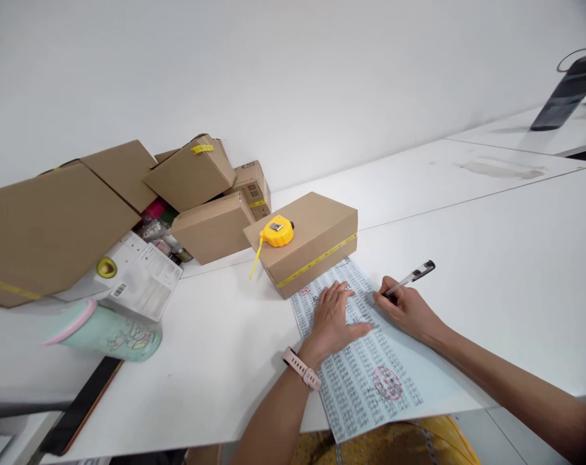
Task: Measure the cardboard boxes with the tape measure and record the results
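A pale blue sheet of paper (348,394) with printed rows and red stamps lies on the white table, its lower edge hanging past the table's front. My left hand (336,320) rests flat on it, fingers spread, with a pink watch on the wrist. In my right hand (409,313) is a pen (411,276) with a clear barrel and black cap end, held in a writing grip over the sheet's right side. The pen's tip is hidden by my fingers. A cardboard box (316,232) sits on the sheet's top edge, and a yellow tape measure (277,231) lies on the box.
Several cardboard boxes (196,174) are piled at the back left. In front of them lie a white package (147,278) and a mint green tumbler (113,330). A dark bottle (566,93) stands at the far right, near the wall (331,77).
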A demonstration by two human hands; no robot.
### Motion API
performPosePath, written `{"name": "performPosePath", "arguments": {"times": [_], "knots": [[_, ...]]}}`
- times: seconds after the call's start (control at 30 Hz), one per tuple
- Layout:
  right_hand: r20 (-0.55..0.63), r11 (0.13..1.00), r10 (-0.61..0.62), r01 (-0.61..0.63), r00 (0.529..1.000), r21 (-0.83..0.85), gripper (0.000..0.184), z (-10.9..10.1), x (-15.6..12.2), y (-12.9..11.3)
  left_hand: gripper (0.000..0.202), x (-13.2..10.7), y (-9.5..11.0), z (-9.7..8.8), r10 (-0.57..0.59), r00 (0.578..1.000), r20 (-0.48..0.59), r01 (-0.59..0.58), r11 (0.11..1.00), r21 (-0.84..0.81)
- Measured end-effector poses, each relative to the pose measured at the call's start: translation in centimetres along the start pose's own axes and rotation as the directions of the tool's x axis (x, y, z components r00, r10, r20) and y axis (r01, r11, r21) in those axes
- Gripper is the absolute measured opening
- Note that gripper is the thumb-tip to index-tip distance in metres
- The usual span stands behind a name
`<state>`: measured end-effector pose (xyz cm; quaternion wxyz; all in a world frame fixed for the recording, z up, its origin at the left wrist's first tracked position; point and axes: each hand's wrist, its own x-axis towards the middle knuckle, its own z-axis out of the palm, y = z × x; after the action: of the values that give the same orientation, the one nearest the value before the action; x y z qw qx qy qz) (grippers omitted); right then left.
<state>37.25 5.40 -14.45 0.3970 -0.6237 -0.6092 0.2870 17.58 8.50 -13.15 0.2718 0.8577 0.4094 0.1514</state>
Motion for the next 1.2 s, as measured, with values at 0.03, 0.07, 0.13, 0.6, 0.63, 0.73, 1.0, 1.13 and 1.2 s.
{"name": "performPosePath", "arguments": {"times": [0.03,0.07,0.13,0.6,0.63,0.73,1.0,1.13,1.2], "knots": [[-0.002,1.0,0.0,0.0,1.0,-0.001,0.026,0.01,0.0,0.01,0.067,-0.01,0.01,0.0,-0.001,1.0,0.001,0.001,1.0,0.0],[-0.003,1.0,-0.001,0.001,1.0,-0.001,0.026,0.01,0.0,0.01,0.067,-0.03,0.02,0.0,-0.002,1.0,0.001,0.002,1.0,0.001],[-0.005,1.0,-0.006,0.006,1.0,0.0,0.026,0.01,0.01,-0.03,0.066,-0.05,0.01,0.04,-0.004,1.0,0.0,0.004,1.0,0.001],[-0.001,0.999,-0.005,0.005,1.0,0.031,0.026,-0.19,-0.09,-0.45,0.065,-0.03,0.1,0.06,-0.009,1.0,-0.004,0.009,1.0,0.007],[0.0,1.0,-0.002,0.002,1.0,0.028,0.027,-0.2,-0.1,-0.49,0.066,-0.03,0.11,0.05,-0.007,1.0,-0.003,0.007,1.0,0.005],[0.006,1.0,0.002,-0.002,1.0,0.02,0.027,-0.19,-0.09,-0.52,0.067,-0.05,0.06,0.04,0.001,1.0,-0.005,-0.001,1.0,0.003],[-0.019,0.999,0.001,-0.001,1.0,0.033,0.028,-0.04,-0.04,-0.27,0.066,-0.07,-0.02,0.08,-0.001,1.0,-0.012,0.001,1.0,0.012],[-0.024,0.998,0.001,0.001,1.0,0.063,0.027,0.04,-0.07,-0.01,0.066,-0.1,0.02,0.02,-0.004,1.0,-0.004,0.004,1.0,0.012],[-0.025,0.998,0.003,-0.001,1.0,0.061,0.027,0.07,-0.07,0.07,0.065,-0.1,0.05,-0.02,-0.007,1.0,-0.005,0.007,1.0,0.012]]}}
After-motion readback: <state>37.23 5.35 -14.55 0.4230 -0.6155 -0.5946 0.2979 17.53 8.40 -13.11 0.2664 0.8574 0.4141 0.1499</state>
